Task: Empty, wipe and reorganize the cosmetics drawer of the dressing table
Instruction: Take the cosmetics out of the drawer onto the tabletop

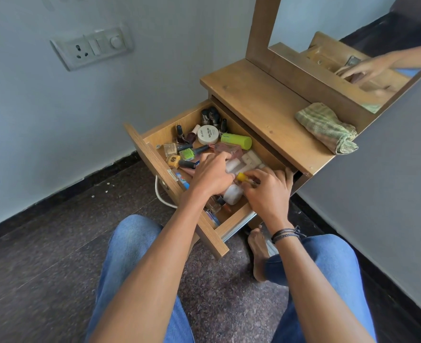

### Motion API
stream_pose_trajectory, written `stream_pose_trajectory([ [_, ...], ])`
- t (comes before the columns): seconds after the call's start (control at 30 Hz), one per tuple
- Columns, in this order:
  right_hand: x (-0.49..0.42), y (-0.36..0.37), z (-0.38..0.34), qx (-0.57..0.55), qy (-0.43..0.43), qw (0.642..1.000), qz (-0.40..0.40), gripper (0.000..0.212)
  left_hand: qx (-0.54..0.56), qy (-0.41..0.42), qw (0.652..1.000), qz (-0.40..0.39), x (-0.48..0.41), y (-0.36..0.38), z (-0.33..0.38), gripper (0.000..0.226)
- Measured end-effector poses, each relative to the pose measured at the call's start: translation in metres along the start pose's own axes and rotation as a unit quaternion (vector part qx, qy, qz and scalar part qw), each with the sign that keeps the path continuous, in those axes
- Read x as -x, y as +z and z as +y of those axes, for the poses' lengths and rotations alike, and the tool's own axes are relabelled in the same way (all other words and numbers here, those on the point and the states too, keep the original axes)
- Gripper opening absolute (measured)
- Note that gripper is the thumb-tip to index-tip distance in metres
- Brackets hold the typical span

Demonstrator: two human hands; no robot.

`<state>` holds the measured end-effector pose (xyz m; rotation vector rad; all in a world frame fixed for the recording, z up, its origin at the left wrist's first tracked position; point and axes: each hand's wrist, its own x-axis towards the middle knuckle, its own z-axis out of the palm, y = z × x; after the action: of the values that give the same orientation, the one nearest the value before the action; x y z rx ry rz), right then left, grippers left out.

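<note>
While reaching into the open drawer, both hands down among bottles. Left hand curled, its hold impossible to tell; right hand fingers pinching a yellow-capped bottle. Just beyond the fingers: white jar reading "NAIL POLISH", lime tube. Past the drawer's edge, bare table and folded cloth.

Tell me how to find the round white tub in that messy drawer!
Look in the open wooden drawer pulled out below the dressing table top. Near its back end, left of the lime-green tube lying on its side, sits the white tub. It alone is flat, round and white, with writing on its lid.
</note>
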<state>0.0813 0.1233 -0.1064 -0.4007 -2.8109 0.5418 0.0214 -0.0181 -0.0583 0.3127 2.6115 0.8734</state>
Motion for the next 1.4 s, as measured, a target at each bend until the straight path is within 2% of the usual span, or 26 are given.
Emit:
stream_pose_trajectory([
  [0.3, 0.001, 0.000, 0.004, -0.055, -0.014, 0.998, 0.036, 0.021, 0.062, 0.019, 0.996, 0.055, -0.004, 0.002, 0.001, 0.048],
  [0.47, 0.003, -0.006, 0.003, -0.109, -0.016, 0.993, 0.048, 0.025, 0.141, 0.015, 0.985, 0.096, -0.006, 0.003, 0.003, 0.037],
  [0.67, 0.004, -0.008, 0.002, -0.136, -0.015, 0.989, 0.049, 0.032, 0.167, 0.003, 0.982, 0.090, -0.006, 0.005, 0.005, 0.040],
  [0.87, 0.004, -0.008, 0.002, -0.160, -0.012, 0.985, 0.066, 0.017, 0.201, -0.015, 0.975, 0.088, -0.005, 0.002, 0.005, 0.037],
  [1.1, 0.003, -0.010, 0.003, -0.219, -0.005, 0.970, 0.107, 0.015, 0.229, -0.030, 0.960, 0.157, 0.001, -0.020, 0.001, 0.033],
  [1.23, 0.004, -0.010, 0.004, -0.194, -0.013, 0.976, 0.097, 0.016, 0.266, -0.055, 0.941, 0.202, 0.003, -0.043, -0.013, 0.031],
  [1.4, 0.005, -0.004, 0.004, -0.048, -0.031, 0.997, 0.044, 0.012, 0.327, -0.083, 0.906, 0.257, 0.003, -0.069, -0.035, 0.028],
])
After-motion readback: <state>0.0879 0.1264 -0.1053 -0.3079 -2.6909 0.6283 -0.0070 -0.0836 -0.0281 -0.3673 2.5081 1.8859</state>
